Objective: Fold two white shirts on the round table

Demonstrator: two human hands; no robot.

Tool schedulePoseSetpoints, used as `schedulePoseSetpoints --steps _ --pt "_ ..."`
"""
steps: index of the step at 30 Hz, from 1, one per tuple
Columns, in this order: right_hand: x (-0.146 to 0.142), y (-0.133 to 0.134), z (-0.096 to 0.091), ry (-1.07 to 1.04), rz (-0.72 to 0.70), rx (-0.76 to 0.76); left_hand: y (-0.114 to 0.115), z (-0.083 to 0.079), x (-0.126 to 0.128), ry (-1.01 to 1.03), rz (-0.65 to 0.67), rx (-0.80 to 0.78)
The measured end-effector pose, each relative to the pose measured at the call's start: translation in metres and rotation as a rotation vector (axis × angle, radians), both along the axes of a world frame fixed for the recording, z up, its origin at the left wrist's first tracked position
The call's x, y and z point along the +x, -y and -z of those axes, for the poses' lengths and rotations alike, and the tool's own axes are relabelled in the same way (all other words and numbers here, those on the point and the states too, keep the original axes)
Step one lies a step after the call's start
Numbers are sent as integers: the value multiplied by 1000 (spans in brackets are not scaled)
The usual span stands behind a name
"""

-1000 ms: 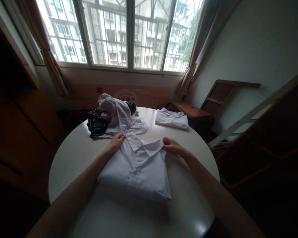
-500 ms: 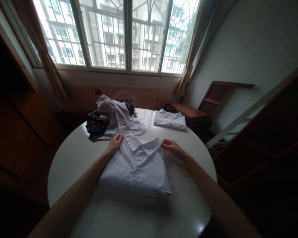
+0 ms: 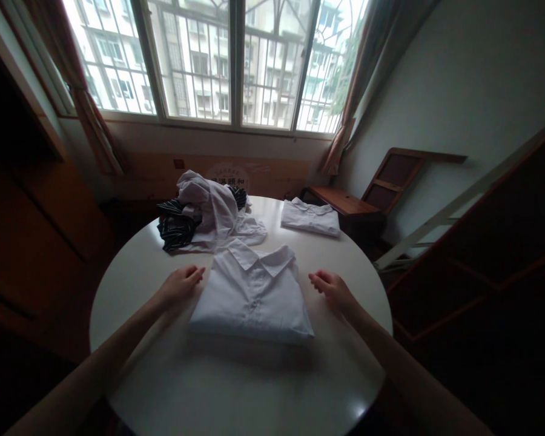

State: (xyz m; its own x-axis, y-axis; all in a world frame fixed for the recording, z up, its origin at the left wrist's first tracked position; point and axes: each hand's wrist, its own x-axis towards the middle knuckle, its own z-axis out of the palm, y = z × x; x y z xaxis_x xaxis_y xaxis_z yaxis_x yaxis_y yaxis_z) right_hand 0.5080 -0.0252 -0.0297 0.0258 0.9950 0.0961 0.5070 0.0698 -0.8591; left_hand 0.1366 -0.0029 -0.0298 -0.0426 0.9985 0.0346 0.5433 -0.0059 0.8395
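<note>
A folded white collared shirt (image 3: 252, 293) lies on the round white table (image 3: 236, 387) in front of me, collar pointing away. My left hand (image 3: 179, 286) hovers just left of the shirt, fingers loosely stretched, holding nothing. My right hand (image 3: 331, 289) sits just right of the shirt, fingers loosely curled and apart, also holding nothing. Neither hand touches the shirt.
A heap of unfolded white and black striped clothes (image 3: 204, 212) lies at the table's far left. A second folded white shirt (image 3: 309, 217) rests at the far right. Behind are a barred window (image 3: 236, 60), a wooden chair (image 3: 381, 188) and dark furniture on the left.
Both hands have let go of the shirt's collar and drawn back and outward to either side of it. The shirt now lies free on the table.
</note>
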Motion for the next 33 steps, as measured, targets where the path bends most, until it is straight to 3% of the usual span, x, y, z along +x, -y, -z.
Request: schedulePoseSetpoints --steps 4,7,15,24,33 --pt "-4 50 -2 -3 -209 -167 55 4 -13 163 196 -213" --pt "-13 73 -4 1 -254 -218 76 6 -15 300 268 -268" --pt "-24 80 -4 80 -226 -209 76 -1 -11 241 345 -125" --pt "-25 92 4 54 -221 -75 92 -13 10 362 261 -270" --pt "-27 96 5 32 -223 -1 89 -3 6 510 251 -312"
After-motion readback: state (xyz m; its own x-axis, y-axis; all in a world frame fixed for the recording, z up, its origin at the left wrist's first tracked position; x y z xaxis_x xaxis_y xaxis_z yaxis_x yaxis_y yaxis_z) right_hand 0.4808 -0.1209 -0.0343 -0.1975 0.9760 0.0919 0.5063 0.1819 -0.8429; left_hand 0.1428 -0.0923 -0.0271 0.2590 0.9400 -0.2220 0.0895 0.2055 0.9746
